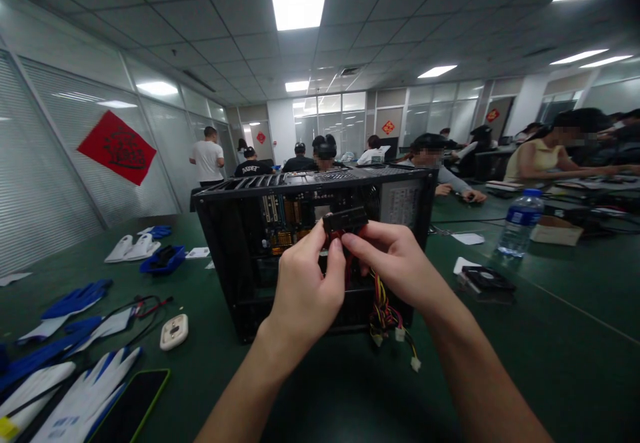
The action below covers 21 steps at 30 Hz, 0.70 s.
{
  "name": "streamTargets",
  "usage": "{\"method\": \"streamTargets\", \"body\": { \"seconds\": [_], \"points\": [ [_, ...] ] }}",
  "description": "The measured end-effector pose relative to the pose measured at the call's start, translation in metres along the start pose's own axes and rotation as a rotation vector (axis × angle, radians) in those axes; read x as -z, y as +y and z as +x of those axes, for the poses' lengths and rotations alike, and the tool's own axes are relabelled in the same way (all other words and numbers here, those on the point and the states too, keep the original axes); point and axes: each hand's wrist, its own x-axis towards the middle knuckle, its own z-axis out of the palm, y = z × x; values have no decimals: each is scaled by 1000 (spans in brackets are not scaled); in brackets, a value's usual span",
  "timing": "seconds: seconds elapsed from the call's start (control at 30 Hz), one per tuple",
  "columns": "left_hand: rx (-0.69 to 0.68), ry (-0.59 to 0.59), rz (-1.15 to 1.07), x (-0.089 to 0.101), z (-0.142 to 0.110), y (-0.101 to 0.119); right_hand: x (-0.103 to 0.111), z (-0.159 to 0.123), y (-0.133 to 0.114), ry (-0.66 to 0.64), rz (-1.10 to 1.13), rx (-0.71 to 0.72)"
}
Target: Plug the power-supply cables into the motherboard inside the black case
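In front of the open computer case, I hold up a black block-shaped connector in both hands. My left hand is closed, thumb and fingers pinching its left end. At the other end, the fingers of my right hand are closed on it, with the thumb on its lower side. Reddish wires show just below the connector, partly hidden by my fingers. Yellow, red and black power cables with white plugs hang beneath my right hand. Inside the case, the circuit board is partly visible.
A water bottle and a cooling fan stand at right. To the left lie work gloves, a phone, a white square gadget and a blue tray. Several people sit at tables beyond the case.
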Motion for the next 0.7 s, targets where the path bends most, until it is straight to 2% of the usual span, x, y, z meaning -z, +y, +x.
{"method": "streamTargets", "body": {
  "seconds": [0.13, 0.27, 0.5, 0.7],
  "points": [
    [5, 8, 21, -2, 0, 0, 1, 1, 2, -46, 5, 4],
    [7, 7, 85, -4, -1, 1, 4, 4, 6, -64, 43, -57],
    [-7, -47, 133, -3, -2, 5, 11, 5, 3, -53, 14, -59],
    [-15, -52, 175, -13, -8, 5, 14, 5, 3, 7, 12, -41]
  ]
}}
